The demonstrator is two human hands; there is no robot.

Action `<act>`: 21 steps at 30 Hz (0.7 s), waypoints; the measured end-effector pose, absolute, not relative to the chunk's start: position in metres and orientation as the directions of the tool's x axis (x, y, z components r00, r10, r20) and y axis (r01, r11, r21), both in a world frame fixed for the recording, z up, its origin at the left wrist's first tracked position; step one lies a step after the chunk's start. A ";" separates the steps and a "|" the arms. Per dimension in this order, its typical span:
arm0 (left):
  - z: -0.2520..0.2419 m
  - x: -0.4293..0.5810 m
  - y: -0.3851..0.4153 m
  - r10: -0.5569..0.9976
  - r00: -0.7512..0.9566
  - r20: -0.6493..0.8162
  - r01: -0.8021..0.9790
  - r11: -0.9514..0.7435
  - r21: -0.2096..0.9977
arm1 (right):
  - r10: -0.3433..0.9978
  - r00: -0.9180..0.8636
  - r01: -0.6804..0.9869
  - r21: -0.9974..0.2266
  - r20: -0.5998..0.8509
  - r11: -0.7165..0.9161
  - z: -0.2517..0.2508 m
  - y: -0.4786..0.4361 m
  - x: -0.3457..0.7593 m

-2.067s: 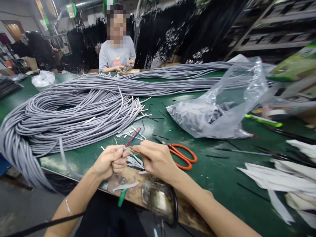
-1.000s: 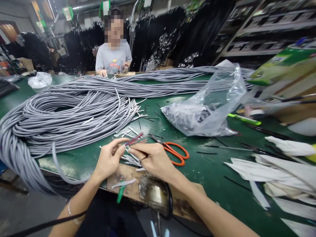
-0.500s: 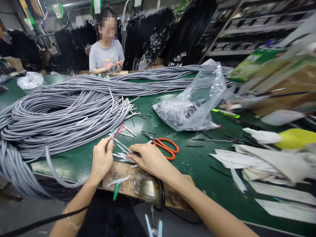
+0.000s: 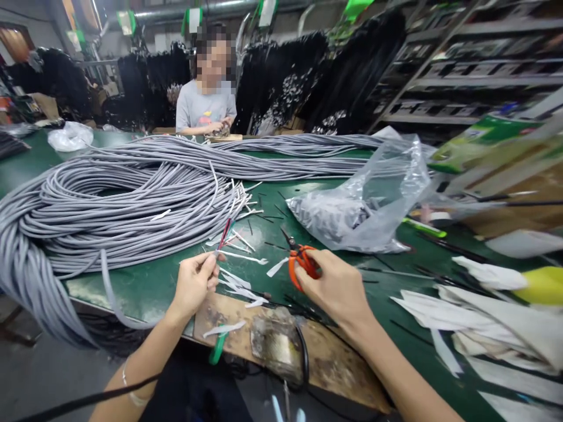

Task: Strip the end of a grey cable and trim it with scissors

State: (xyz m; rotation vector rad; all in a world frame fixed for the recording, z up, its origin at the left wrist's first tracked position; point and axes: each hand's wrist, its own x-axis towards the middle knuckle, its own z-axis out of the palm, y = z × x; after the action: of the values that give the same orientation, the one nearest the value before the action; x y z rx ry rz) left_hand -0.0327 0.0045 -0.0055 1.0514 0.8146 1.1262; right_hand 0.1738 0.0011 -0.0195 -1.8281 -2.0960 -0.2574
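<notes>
My left hand (image 4: 199, 280) pinches the stripped end of a grey cable, whose red and dark thin wires (image 4: 225, 233) point up and away, with a white strand stretching to the right. My right hand (image 4: 336, 284) is closed on the orange handles of small scissors (image 4: 303, 261), their dark blades pointing up and left above the green table. Between the hands lie white strips (image 4: 237, 282). A big coil of grey cables (image 4: 127, 217) fills the left side, its white cut ends near my left hand.
Wooden board (image 4: 343, 369) with a metal block (image 4: 276, 346) at the near edge. Clear plastic bag (image 4: 347, 214) of small parts beyond the scissors. White scraps (image 4: 497, 316) and a green pen (image 4: 424, 227) on the right. Across the table sits a person (image 4: 206, 108).
My right hand has left the white strips, moved right and taken hold of the orange scissors. My left hand still holds the cable end. The view has shifted slightly.
</notes>
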 end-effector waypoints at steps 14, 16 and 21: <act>0.000 -0.034 0.004 0.931 0.332 -0.153 -0.370 0.277 0.887 | 0.421 -0.424 0.818 0.140 0.802 0.557 -0.009 0.004 0.139; 0.001 -0.034 0.003 0.934 0.324 -0.148 -0.361 0.267 0.894 | 0.427 -0.425 0.823 0.145 0.798 0.549 -0.011 0.006 0.139; 0.001 -0.034 0.005 0.933 0.308 -0.188 -0.429 0.313 0.847 | 0.424 -0.489 0.791 0.183 0.763 0.583 -0.013 0.001 0.138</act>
State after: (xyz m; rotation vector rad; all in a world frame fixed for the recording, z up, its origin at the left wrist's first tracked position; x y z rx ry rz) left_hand -0.0340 0.0046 0.0015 0.7782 0.7853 1.0316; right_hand 0.1382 0.0011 -0.0128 -0.9618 -2.1309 -0.6930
